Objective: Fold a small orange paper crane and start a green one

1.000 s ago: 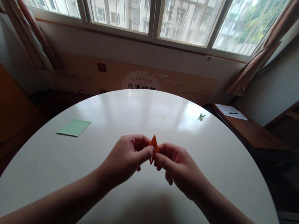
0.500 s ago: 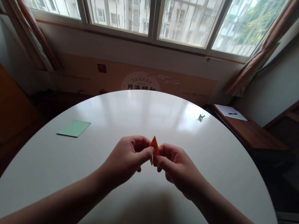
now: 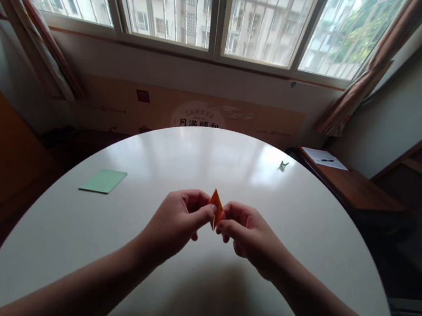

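Note:
Above the middle of the white table, a small piece of folded orange paper [image 3: 216, 207] stands on end between my hands. It is diamond-shaped, with a pointed top and a slit near its lower tip. My left hand [image 3: 184, 215] pinches its left side between thumb and bent fingers, the thumb lying on the near face. My right hand [image 3: 249, 231] is closed at the paper's right edge, thumb and forefinger pressed together there. The far side of the paper and some fingertips are hidden.
On the round white table [image 3: 179, 153] lies a stack of square green paper [image 3: 103, 181] at the left. A tiny green folded figure [image 3: 283, 165] stands near the far right edge. Beyond it, a wooden side table [image 3: 369, 193] holds a white sheet [image 3: 321, 157] with a pen.
The orange paper and my left hand have shifted slightly left. More of the paper's near face and its lower slit now show. My right hand has hardly moved.

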### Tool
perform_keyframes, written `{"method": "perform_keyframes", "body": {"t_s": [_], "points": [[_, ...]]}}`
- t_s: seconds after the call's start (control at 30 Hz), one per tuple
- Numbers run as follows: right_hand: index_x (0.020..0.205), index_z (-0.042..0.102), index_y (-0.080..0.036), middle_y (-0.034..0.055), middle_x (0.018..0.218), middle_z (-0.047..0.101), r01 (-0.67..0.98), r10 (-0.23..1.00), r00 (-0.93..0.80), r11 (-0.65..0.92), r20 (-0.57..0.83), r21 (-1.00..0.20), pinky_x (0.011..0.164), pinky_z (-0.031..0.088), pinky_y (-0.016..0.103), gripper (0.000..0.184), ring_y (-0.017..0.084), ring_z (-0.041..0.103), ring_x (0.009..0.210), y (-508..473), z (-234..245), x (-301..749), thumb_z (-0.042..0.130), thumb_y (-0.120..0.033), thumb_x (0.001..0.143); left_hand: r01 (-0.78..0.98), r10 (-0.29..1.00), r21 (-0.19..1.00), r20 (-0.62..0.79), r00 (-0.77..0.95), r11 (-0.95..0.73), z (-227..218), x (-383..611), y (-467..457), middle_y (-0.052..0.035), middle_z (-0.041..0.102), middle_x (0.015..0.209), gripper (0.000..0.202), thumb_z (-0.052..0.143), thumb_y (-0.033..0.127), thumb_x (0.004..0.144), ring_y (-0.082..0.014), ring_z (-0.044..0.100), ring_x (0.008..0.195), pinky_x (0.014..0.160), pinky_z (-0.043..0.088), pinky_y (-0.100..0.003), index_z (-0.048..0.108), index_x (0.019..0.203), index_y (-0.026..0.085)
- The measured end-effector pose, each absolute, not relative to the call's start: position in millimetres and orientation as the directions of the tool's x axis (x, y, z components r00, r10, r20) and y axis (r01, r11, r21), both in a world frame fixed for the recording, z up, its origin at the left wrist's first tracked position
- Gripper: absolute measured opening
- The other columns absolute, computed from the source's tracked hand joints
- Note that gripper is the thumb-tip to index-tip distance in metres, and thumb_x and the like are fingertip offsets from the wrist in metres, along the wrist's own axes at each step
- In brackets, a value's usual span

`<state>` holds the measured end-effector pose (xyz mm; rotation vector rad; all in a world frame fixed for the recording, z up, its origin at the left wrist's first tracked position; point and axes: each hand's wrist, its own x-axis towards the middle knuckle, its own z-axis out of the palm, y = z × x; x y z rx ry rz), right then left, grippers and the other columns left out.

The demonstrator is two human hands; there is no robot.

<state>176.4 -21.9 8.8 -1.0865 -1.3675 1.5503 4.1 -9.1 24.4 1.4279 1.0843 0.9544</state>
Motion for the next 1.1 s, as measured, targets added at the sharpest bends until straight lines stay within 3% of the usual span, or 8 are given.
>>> {"method": "perform_keyframes", "body": {"t_s": [0.23, 0.83, 1.1], "points": [[0.076, 0.062, -0.018, -0.0049, 0.062, 0.054, -0.051, 0.95, -0.306, -0.087, -0.067, -0.995, 0.046, 0.025, 0.022, 0.005, 0.007, 0.033, 0.048, -19.6, 8.5, 176.3, 0.059, -0.016, 0.072, 0.144, 0.953, 0.987, 0.027, 0.303, -0.073, 21.6, 3.8, -8.9, -0.0018, 0.068, 0.068, 0.018, 0.067, 0.031, 0.082, -0.0106, 0.053, 0.054, 0.045, 0.044, -0.019, 0.071, 0.081, 0.014], [0.072, 0.06, -0.018, -0.0052, 0.06, 0.051, 0.071, 0.97, -0.244, 0.026, 0.008, -0.997, 0.049, 0.026, 0.023, 0.003, 0.008, 0.034, 0.052, -22.7, 6.8, 174.5, 0.06, -0.019, 0.074, 0.2, 0.948, 0.973, 0.049, 0.314, -0.116, 19.0, 7.1, -12.3, -0.0018, 0.067, 0.067, 0.016, 0.065, 0.028, 0.083, -0.0119, 0.054, 0.057, 0.047, 0.044, -0.02, 0.07, 0.077, 0.014], [0.073, 0.062, -0.017, -0.0056, 0.061, 0.052, 0.005, 0.968, -0.252, 0.003, 0.001, -1.0, 0.047, 0.024, 0.023, 0.003, 0.006, 0.028, 0.047, -22.4, 4.8, 175.9, 0.059, -0.017, 0.074, 0.212, 0.947, 0.969, 0.055, 0.318, -0.128, 20.7, 7.2, -13.9, -0.0018, 0.067, 0.068, 0.016, 0.063, 0.028, 0.084, -0.0119, 0.054, 0.057, 0.048, 0.044, -0.021, 0.07, 0.077, 0.014]]}}
